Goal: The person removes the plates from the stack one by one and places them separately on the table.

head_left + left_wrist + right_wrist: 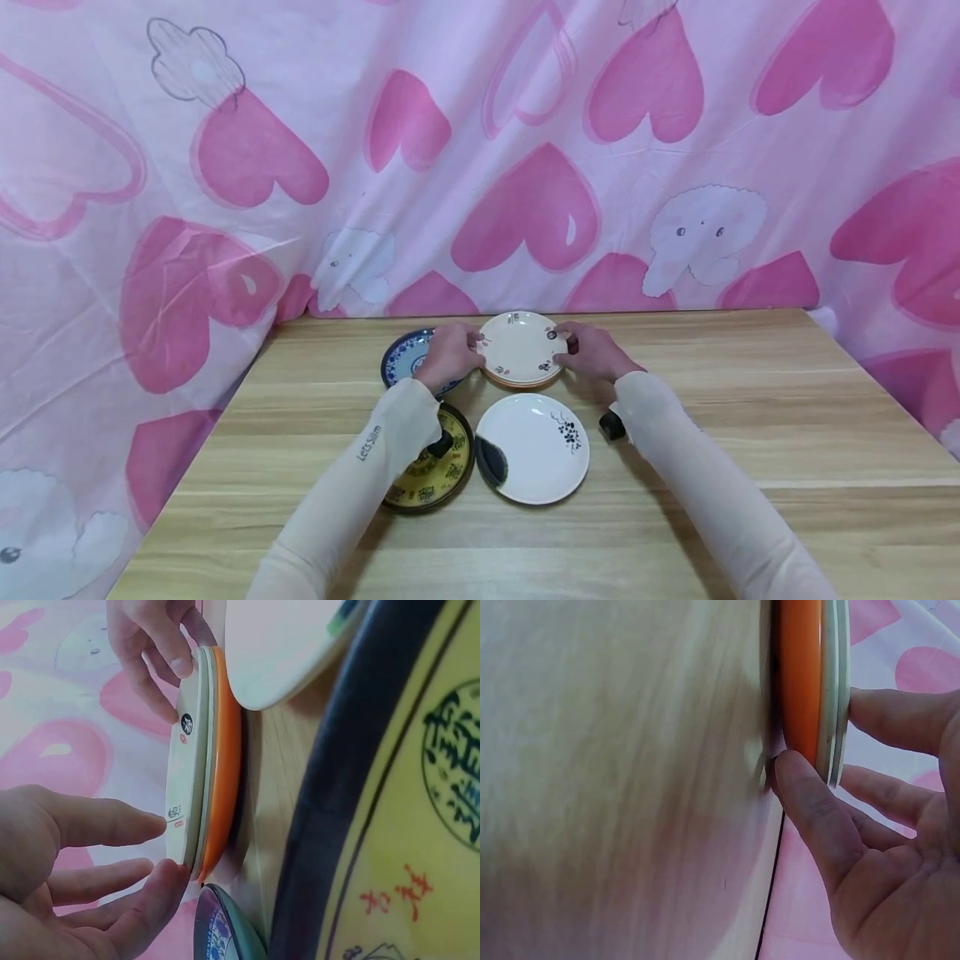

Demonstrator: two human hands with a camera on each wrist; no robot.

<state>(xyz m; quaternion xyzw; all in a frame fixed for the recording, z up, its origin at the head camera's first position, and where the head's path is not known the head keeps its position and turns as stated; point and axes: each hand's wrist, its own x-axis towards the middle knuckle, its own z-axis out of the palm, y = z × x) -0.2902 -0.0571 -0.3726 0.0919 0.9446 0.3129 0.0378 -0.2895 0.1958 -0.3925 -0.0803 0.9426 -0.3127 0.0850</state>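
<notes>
A cream plate (517, 346) with small dark and red marks tops a stack at the back of the table. In the left wrist view a second cream rim lies under it, above an orange plate (223, 750). At the stack's left edge, my left hand (450, 357) holds the cream rim between thumb and fingers. My right hand (597, 352) grips the opposite edge. Its thumb (799, 776) lies against the underside of the orange plate, and its fingers touch the upper cream rim.
A blue-patterned plate (397, 358) sits left of the stack, partly under my left hand. Nearer are a yellow plate (420, 487) with a dark rim, partly hidden by my left sleeve, and a white plate (536, 458) with a black patch. A pink heart-print curtain (525, 208) hangs behind the table.
</notes>
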